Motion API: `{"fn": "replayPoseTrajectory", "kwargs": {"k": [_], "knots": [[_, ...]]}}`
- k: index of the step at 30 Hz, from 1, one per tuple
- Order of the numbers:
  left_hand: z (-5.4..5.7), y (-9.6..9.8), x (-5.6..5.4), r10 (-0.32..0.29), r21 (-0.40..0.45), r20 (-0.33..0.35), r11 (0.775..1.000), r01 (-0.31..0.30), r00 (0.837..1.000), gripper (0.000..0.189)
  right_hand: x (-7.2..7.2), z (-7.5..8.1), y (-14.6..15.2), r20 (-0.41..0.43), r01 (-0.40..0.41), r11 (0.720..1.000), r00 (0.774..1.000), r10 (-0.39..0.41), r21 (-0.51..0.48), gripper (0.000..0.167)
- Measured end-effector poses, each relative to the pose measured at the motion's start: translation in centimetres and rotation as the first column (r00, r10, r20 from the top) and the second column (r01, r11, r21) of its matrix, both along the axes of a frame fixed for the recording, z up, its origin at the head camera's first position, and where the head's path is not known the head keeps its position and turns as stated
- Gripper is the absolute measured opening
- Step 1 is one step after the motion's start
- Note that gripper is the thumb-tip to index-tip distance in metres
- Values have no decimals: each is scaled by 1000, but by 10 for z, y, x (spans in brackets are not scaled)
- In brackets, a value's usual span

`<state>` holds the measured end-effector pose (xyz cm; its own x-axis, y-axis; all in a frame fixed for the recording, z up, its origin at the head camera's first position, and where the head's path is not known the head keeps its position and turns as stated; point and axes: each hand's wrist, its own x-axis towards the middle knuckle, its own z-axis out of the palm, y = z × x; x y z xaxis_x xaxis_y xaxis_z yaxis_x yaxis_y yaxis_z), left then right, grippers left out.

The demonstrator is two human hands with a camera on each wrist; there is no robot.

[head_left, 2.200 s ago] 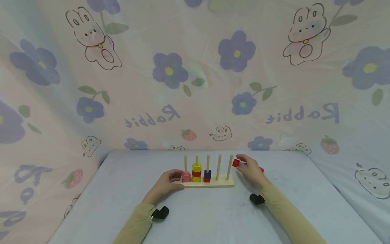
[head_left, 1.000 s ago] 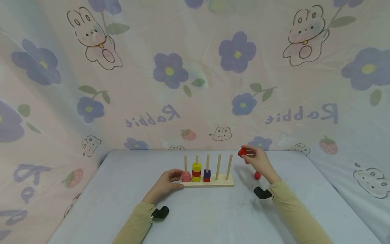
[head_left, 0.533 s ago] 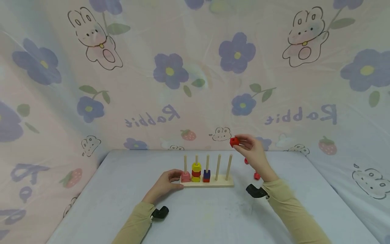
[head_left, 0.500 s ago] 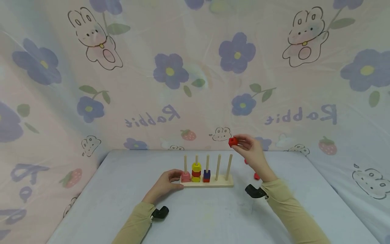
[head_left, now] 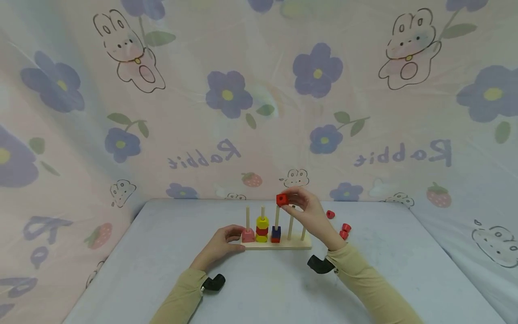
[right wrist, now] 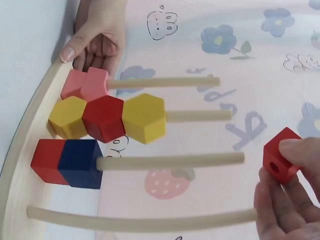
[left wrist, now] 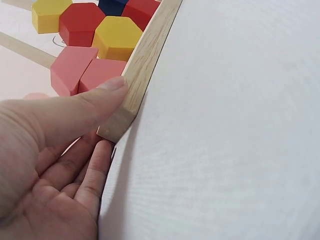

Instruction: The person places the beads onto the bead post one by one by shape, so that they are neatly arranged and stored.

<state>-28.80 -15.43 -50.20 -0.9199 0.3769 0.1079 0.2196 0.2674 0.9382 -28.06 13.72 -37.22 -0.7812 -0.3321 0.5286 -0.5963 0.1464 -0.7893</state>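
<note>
A wooden peg stand [head_left: 279,246] with several upright pegs is on the white table. My left hand [head_left: 220,243] holds its left end; in the left wrist view the thumb [left wrist: 85,107] presses on the edge. Pink blocks [right wrist: 90,84] are on the first peg. The second bears a red hexagonal block [right wrist: 104,119] between two yellow ones, and the third a dark blue cube [right wrist: 80,164] above a red one. My right hand [head_left: 309,213] pinches a red cube [head_left: 282,200] near the third peg's tip, its hole [right wrist: 274,167] showing. The cube appears apart from the peg.
Loose red blocks lie on the table right of the stand: one farther back [head_left: 330,214] and a close pair [head_left: 345,231]. The two rightmost pegs carry no blocks and stand partly behind the right hand. A printed curtain [head_left: 259,135] hangs behind the table.
Lifted from the right of the stand, the red cube in my right hand has travelled left and somewhat down to the third peg's top. My left hand has stayed at the stand's end.
</note>
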Motion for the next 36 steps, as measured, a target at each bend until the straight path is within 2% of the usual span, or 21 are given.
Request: {"fn": "replayPoseTrajectory", "kwargs": {"k": [5,8,11,17,24,29,34,36], "knots": [[3,0,0,0,27,10,1000,-1,1000,54,4,-2,-13,-41,22,998,999,-20,55,32],[3,0,0,-4,36,10,999,3,1000,54,11,2,-19,-15,39,998,999,-39,43,32],[1,1,0,-1,27,10,1000,1,1000,54,20,8,-22,46,61,998,997,-62,20,31],[6,2,3,21,24,9,999,-21,1000,53,22,7,-25,76,125,992,989,-127,26,31],[29,5,18,0,19,11,1000,0,1000,49,23,-14,-26,203,168,985,964,-171,31,38],[29,4,19,1,26,16,1000,-1,1000,50,18,-34,-27,299,192,981,937,-181,-7,48],[29,4,18,-6,24,15,1000,6,1000,50,3,-69,-24,339,215,977,918,-204,3,44],[29,5,17,-10,22,5,1000,10,1000,50,0,-77,-23,352,212,977,914,-200,3,43]]}}
